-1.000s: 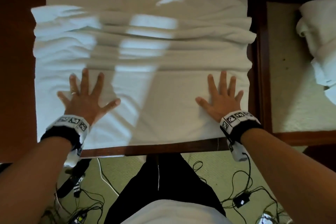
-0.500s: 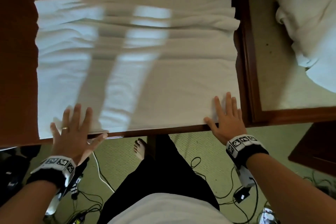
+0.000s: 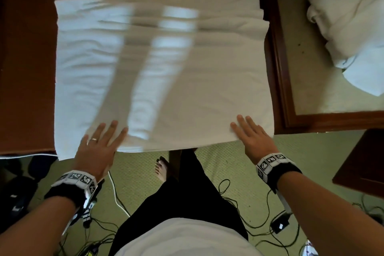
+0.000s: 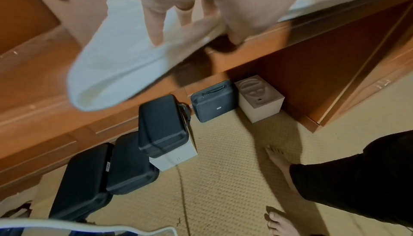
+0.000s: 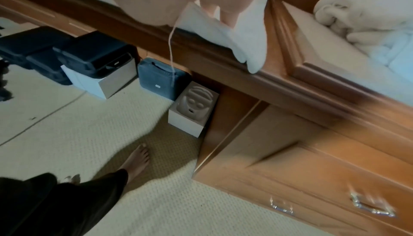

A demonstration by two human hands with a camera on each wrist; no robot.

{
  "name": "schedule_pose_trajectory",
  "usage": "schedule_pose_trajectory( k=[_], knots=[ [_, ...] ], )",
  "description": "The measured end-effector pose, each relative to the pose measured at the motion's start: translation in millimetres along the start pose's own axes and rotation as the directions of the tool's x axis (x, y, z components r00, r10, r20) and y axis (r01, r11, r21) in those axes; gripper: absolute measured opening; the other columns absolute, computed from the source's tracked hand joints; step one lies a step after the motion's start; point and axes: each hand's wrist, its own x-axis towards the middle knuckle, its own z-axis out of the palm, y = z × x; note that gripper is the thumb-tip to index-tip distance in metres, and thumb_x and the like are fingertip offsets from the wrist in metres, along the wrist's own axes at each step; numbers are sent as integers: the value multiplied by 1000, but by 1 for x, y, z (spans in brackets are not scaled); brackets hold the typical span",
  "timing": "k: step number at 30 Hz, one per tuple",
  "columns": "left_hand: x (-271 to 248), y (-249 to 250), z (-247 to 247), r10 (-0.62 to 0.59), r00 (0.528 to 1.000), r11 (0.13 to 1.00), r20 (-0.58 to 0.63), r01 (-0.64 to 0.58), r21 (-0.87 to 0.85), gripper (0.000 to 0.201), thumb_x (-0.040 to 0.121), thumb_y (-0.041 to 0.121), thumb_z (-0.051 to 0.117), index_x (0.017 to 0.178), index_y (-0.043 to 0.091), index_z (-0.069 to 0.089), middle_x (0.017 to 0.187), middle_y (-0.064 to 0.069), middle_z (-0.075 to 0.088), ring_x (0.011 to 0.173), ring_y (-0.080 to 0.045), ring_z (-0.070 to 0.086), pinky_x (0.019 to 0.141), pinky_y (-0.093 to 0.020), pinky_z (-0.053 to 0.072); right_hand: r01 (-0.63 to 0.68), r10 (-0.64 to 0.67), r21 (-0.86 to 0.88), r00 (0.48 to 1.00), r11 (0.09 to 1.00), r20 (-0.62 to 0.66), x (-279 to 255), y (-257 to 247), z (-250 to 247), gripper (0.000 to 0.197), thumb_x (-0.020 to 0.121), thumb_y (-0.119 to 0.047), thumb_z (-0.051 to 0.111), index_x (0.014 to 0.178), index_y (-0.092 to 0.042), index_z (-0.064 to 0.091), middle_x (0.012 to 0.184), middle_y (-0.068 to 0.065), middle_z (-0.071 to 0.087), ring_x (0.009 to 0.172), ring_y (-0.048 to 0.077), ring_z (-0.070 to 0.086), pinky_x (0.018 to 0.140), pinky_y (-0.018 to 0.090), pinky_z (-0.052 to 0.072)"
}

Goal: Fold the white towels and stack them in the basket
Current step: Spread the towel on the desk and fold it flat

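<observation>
A large white towel lies spread over the dark wooden table, and its near edge hangs a little past the table's front. My left hand is at the near-left part of that edge, fingers straight on top and thumb out of sight. In the left wrist view my left hand holds the drooping towel corner. My right hand is at the near-right corner. The right wrist view shows my right hand pinching the towel corner between its fingers. No basket is in view.
A crumpled pile of white towels lies on the inset surface to the right. Under the table stand dark cases and a white box. Cables lie on the carpet by my bare feet.
Both hands slid from the middle of the towel back to its near edge and took hold there. The near half of the towel now lies flatter.
</observation>
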Motion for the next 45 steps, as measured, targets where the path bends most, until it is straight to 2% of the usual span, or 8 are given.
schedule_pose_trajectory(
  k=[4,8,11,14,20,28,38,45],
  knots=[
    [-2,-15,-13,-57,997,998,50,55,43,83,52,-9,86,130,7,63,142,-20,55,114,-48,62,82,-63,53,-114,112,-58,993,992,-42,14,5,-28,50,60,20,63,106,1,66,118,27,64,109,50,62,85,62,53],
    [5,-12,-57,-246,961,969,125,249,-6,14,89,11,58,99,20,62,105,-5,67,90,-31,67,69,-35,47,-218,236,-121,958,968,160,26,-5,-72,20,89,-6,52,107,-9,61,105,13,63,100,35,63,77,38,46],
    [10,-19,-69,-316,890,942,328,336,-6,21,98,20,44,88,35,54,97,2,62,90,-24,62,75,-32,46,-237,291,-179,870,955,399,24,-12,-82,27,91,-15,53,116,-16,63,118,9,65,110,29,64,85,35,50],
    [7,-23,-70,-294,817,914,496,393,-105,29,76,0,41,64,24,32,66,1,38,60,-23,34,61,-31,28,-261,294,-138,825,956,483,17,-9,-82,32,90,-19,52,120,-17,63,123,8,64,112,28,63,91,34,51],
    [17,-38,-97,-327,888,881,324,411,-234,29,80,-2,45,62,18,35,58,-1,37,53,-21,32,55,-30,25,-351,372,-122,876,928,306,33,-1,-122,37,90,-11,43,118,-23,64,123,7,63,112,30,62,90,37,50],
    [76,-78,-150,-445,895,838,-20,408,-362,26,87,-2,56,68,16,56,64,-8,57,60,-30,54,57,-35,44,-428,425,14,900,904,99,95,25,-179,20,86,-5,47,87,-17,63,90,9,63,85,32,59,77,40,53],
    [176,-115,-178,-467,883,847,-42,434,-308,21,86,0,55,71,15,60,68,-14,61,65,-35,58,59,-36,49,-445,443,30,895,895,49,192,59,-193,23,83,-4,51,91,-18,68,78,5,52,74,31,51,68,33,42],
    [183,-103,-151,-460,877,880,-142,429,-201,52,86,11,63,137,17,55,142,-17,49,127,-45,44,101,-58,40,-368,385,112,889,923,-248,199,61,-136,47,79,-8,62,127,-11,62,135,15,54,121,40,47,97,53,39]
  ],
)
